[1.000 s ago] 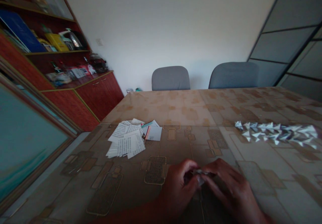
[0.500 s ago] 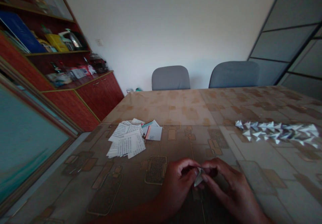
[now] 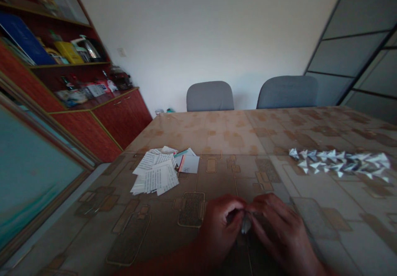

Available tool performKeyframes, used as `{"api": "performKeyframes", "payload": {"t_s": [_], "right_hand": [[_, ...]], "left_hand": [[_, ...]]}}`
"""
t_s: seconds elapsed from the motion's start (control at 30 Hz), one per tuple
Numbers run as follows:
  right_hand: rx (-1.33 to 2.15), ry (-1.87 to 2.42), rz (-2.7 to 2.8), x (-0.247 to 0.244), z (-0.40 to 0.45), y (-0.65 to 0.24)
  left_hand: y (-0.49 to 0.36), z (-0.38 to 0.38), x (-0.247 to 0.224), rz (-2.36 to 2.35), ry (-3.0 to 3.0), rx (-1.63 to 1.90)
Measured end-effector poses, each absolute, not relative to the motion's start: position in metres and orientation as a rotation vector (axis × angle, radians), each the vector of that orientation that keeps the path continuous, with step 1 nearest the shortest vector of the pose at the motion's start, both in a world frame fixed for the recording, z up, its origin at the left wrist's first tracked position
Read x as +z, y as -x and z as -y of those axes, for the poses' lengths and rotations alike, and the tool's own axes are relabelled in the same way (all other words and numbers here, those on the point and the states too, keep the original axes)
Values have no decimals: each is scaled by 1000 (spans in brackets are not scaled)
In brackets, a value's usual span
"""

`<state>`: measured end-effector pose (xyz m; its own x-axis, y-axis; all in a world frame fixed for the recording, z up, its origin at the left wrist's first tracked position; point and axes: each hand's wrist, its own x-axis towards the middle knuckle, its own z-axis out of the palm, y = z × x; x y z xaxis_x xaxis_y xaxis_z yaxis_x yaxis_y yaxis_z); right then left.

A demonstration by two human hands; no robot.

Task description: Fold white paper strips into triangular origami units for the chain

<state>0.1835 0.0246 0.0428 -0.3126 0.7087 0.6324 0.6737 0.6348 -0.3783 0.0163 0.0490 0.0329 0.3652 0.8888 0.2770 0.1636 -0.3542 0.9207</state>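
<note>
Pinching its upper end, left hand and right hand are holding what's probably light, easily creased folded paper.

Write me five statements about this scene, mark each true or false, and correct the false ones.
1. The left hand and the right hand meet at a small pale paper piece. True.
2. The pile of printed paper lies to the left of the hands, on the patterned tablecloth. True.
3. The right hand rests on the pile of printed paper. False: the pile lies apart from both hands.
4. The pointed folded pieces lie toward the right side of the table. True.
5. No chair shows beyond the table. False: two grey chairs show there.
</note>
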Motion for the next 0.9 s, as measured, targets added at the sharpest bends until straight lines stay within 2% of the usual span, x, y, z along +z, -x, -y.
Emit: {"api": "performKeyframes", "payload": {"t_s": [0.3,0.5,0.7,0.9], "right_hand": [[218,1075,1925,46,-28,-182],[604,1200,1705,44,-29,-189],[1001,1136,1558,35,-32,-185],[939,1157,1582,40,-28,-184]], "left_hand": [[-18,-48,31,-951,-1630,1004],[-17,-54,34,-997,-1284,985],[-17,-58,35,-969,-1202,1009],[-16,-55,37,-989,-1278,1028]]}}
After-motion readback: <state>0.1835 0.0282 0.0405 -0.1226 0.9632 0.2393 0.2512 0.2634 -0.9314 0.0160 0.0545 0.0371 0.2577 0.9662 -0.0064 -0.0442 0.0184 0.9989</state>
